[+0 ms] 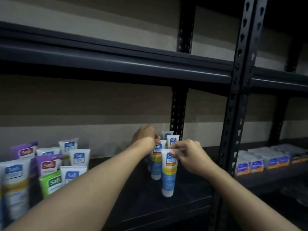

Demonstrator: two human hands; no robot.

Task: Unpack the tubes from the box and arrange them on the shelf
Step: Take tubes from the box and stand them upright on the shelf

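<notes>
Bare forearms (80,185); right hand (188,155) on front tube (169,177), left hand (145,135) on second tube (156,165).

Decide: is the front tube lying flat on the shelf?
No, the front tube stands upright on the shelf, its top pinched by the right hand.

1. Two arms are shown, each running from the lower edge of the view to its hand: the left forearm (100,177) and the right forearm (241,194).
2. Both forearms are seen bare along the whole length in view, smooth and slender, and are drawn wider toward the lower edge by the wide-angle lens.
3. The left hand (146,135) is bare, and a tiny dark speck can be made out on its back.
4. The right hand (186,155) is bare as well, and a short, trimmed thumbnail is shown.
5. Both hands are slightly blurred in dim light, so finer detail cannot be told.
</notes>
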